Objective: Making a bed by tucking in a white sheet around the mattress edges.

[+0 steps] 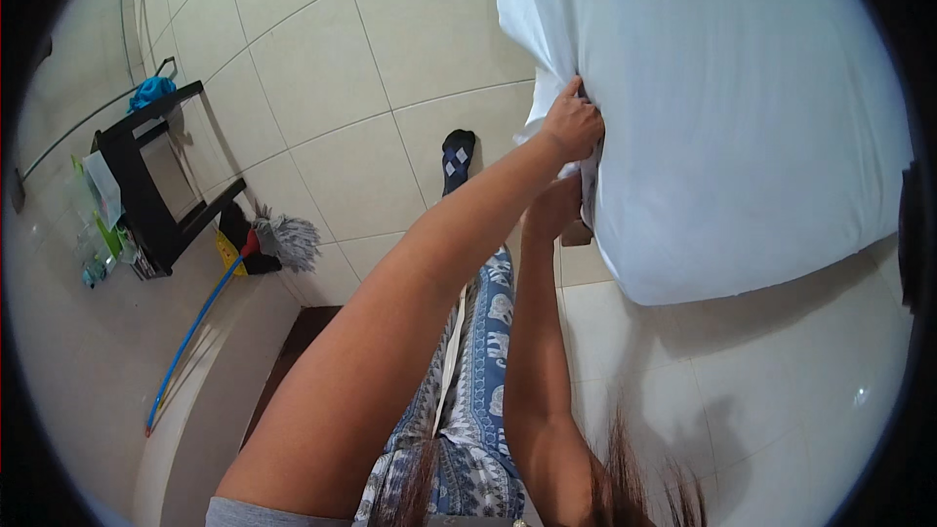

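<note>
A white sheet [732, 110] covers a mattress at the upper right, and its loose edge hangs in folds along the near left side. My left hand [572, 123] is at that side, with its index finger stretched along the cloth and the other fingers curled into the folds. Just below it, my right hand [553, 206] reaches in at the mattress edge. Sheet and mattress hide its fingers, so its grip does not show. A brown block-like bed part [576, 234] shows beneath the mattress near my right wrist.
My foot in a dark argyle sock [458, 161] stands on the tiled floor [315, 88]. At left are a black stool-like frame [150, 190], a blue cloth [152, 94], a grey mop head [289, 238] and a blue pole [192, 348] against a low ledge [212, 410].
</note>
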A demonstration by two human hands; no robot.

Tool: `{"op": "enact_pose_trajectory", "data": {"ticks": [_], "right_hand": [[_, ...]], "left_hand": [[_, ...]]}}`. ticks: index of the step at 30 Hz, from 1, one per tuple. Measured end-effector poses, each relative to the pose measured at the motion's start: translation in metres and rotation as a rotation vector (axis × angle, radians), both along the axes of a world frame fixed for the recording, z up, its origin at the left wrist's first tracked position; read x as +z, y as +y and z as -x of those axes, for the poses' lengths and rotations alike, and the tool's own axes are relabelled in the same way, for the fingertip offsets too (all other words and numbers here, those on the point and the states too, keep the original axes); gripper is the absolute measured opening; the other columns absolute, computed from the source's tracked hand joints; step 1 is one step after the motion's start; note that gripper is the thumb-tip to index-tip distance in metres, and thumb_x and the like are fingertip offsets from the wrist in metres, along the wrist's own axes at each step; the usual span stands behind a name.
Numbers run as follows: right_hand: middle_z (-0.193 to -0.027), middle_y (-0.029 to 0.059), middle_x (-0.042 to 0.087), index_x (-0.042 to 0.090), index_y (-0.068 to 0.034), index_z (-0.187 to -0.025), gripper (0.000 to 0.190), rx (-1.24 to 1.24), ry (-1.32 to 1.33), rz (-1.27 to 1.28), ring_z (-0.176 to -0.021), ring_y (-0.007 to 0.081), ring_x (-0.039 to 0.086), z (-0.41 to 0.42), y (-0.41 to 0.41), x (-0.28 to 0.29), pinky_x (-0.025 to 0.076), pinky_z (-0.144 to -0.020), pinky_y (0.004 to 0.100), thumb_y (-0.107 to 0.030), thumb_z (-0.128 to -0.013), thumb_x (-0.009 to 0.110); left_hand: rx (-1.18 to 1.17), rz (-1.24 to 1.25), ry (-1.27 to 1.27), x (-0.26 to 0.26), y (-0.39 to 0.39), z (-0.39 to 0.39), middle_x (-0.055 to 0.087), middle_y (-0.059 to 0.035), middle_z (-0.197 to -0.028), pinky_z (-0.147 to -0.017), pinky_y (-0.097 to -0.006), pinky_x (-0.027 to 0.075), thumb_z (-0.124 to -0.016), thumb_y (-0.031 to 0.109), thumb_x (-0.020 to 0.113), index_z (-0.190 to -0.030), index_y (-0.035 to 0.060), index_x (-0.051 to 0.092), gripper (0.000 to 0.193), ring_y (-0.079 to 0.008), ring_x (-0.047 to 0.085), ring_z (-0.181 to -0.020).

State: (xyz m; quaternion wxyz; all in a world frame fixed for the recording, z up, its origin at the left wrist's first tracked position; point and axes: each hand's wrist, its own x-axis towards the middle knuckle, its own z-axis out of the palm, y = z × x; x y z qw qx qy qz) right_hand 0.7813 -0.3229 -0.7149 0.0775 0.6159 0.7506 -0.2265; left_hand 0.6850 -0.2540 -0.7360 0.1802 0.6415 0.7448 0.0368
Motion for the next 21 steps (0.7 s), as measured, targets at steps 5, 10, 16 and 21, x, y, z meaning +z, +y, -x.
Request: {"op": "enact_pose_trajectory", "data": {"ticks": [5, 10, 16, 21], "right_hand": [[-0.079, 0.0228, 0.06, 0.058, 0.006, -0.085, 0.031, -0.246, -0.04, 0.37, -0.074, 0.0382, 0.058, 0.044, 0.05, 0.028, 0.045, -0.071, 0.0428, -0.014, -0.062, 0.063], [-0.091, 0.0254, 0.058, 0.058, 0.006, -0.083, 0.027, -0.086, -0.109, 0.3, -0.086, 0.0382, 0.056, 0.012, 0.066, -0.005, 0.043, -0.078, 0.0414, -0.006, -0.06, 0.061], [-0.092, 0.028, 0.056, 0.053, 0.008, -0.094, 0.03, 0.048, -0.12, 0.372, -0.087, 0.0404, 0.055, 0.03, 0.063, 0.022, 0.045, -0.075, 0.0412, 0.0, -0.066, 0.058], [-0.078, 0.0273, 0.058, 0.053, 0.008, -0.086, 0.029, 0.108, 0.03, 0.281, -0.076, 0.038, 0.058, 0.011, 0.05, -0.014, 0.046, -0.066, 0.0421, -0.015, -0.071, 0.061]], "left_hand": [[0.016, -0.004, -0.081, -0.03, -0.003, 0.031, 0.063, 0.0015, -0.072, -0.092, -0.0337, 0.026, -0.059, 0.02, 0.06, -0.069, 0.0217, 0.066, 0.011, -0.0134, 0.059, -0.073], [-0.134, -0.38, -0.337, -0.011, -0.026, 0.042, 0.059, -0.0053, -0.09, -0.091, -0.036, 0.029, -0.061, 0.023, 0.063, -0.087, 0.0138, 0.063, 0.027, -0.0222, 0.053, -0.093], [1.561, 0.24, -0.924, -0.035, -0.105, 0.003, 0.055, -0.0128, -0.088, -0.072, -0.0323, 0.041, -0.069, 0.022, 0.067, -0.101, -0.0027, 0.051, 0.044, -0.0225, 0.052, -0.082], [1.451, -0.004, -1.254, -0.023, -0.078, -0.038, 0.06, -0.0119, -0.077, -0.06, -0.028, 0.045, -0.068, 0.018, 0.068, -0.092, -0.0052, 0.055, 0.036, -0.0159, 0.057, -0.068]]}}
